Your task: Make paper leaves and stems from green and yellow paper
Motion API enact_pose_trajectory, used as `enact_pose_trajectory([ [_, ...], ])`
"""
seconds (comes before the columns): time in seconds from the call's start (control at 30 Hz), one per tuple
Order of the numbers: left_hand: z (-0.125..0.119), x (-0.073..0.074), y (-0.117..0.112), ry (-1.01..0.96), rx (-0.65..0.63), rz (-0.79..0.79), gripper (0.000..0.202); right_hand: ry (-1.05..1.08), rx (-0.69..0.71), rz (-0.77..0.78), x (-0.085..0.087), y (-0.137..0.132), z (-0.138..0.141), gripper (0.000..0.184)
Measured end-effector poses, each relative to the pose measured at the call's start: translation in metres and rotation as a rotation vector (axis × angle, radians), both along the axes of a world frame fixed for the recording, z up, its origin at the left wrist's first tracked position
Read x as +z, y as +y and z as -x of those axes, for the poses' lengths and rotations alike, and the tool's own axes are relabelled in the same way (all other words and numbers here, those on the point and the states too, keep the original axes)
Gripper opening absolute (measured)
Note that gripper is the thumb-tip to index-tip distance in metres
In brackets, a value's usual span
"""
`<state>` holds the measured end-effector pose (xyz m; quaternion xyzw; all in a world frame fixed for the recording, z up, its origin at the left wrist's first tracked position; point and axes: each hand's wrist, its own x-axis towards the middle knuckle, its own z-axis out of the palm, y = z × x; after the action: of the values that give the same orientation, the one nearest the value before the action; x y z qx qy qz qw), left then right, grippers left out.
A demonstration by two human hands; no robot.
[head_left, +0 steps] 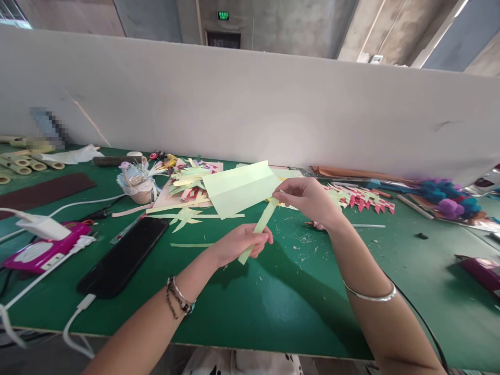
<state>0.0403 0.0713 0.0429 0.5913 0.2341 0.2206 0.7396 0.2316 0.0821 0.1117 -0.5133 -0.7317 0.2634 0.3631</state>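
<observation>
A narrow pale green paper strip slants between my two hands above the green table. My left hand is closed around its lower part, with the strip's end poking out below the fingers. At the upper end, my right hand pinches the strip between thumb and fingertips. Just beyond lies a creased light green paper sheet, its right edge close to my right fingers. Loose cut strips and a pile of coloured paper pieces sit to the left of that sheet.
A black phone on a cable and a magenta power strip occupy the left side. Behind them stands a small decorated basket. Folded red-and-green paper pieces and coloured pom-poms lie right. A white partition backs the table.
</observation>
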Motion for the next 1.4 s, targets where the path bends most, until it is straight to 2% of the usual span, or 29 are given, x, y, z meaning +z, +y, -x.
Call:
enact_pose_trajectory([
  [0.2, -0.001, 0.004, -0.002, 0.082, -0.022, -0.018, 0.033, -0.01, -0.013, -0.006, -0.001, 0.002, -0.005, 0.022],
  [0.3, -0.001, 0.002, 0.001, 0.073, 0.045, -0.026, 0.031, -0.02, -0.018, -0.013, -0.002, 0.007, -0.013, 0.024],
  [0.4, 0.0, 0.001, 0.003, 0.189, 0.176, -0.201, 0.033, -0.096, -0.032, -0.021, -0.001, 0.007, -0.018, 0.025],
  [0.5, 0.002, 0.002, 0.003, 0.42, 0.272, -0.468, 0.037, -0.39, -0.049, -0.121, 0.001, -0.003, -0.014, 0.022],
  [0.57, 0.003, 0.004, 0.001, 0.523, 0.265, -0.567, 0.039, -0.593, 0.011, -0.212, 0.003, -0.012, -0.006, 0.029],
  [0.67, 0.005, 0.009, 0.0, 0.535, 0.209, -0.592, 0.04, -0.711, 0.243, -0.232, 0.003, -0.022, 0.009, 0.029],
  [0.73, 0.007, 0.012, 0.0, 0.512, 0.202, -0.592, 0.04, -0.73, 0.328, -0.201, 0.002, -0.023, 0.016, 0.022],
  [0.9, 0.013, 0.019, 0.002, 0.45, 0.251, -0.62, 0.034, -0.661, 0.264, -0.18, 0.004, -0.019, 0.015, 0.023],
  [1.1, 0.022, 0.023, 0.009, 0.366, 0.49, -0.652, 0.031, -0.519, 0.21, -0.109, 0.007, -0.013, -0.002, 0.019],
  [1.23, 0.025, 0.023, 0.013, 0.292, 0.592, -0.619, 0.028, -0.493, 0.189, -0.089, 0.006, -0.009, -0.011, 0.022],
  [1.4, 0.021, 0.018, 0.013, 0.299, 0.586, -0.589, 0.028, -0.511, 0.204, -0.134, -0.002, -0.007, 0.0, 0.026],
])
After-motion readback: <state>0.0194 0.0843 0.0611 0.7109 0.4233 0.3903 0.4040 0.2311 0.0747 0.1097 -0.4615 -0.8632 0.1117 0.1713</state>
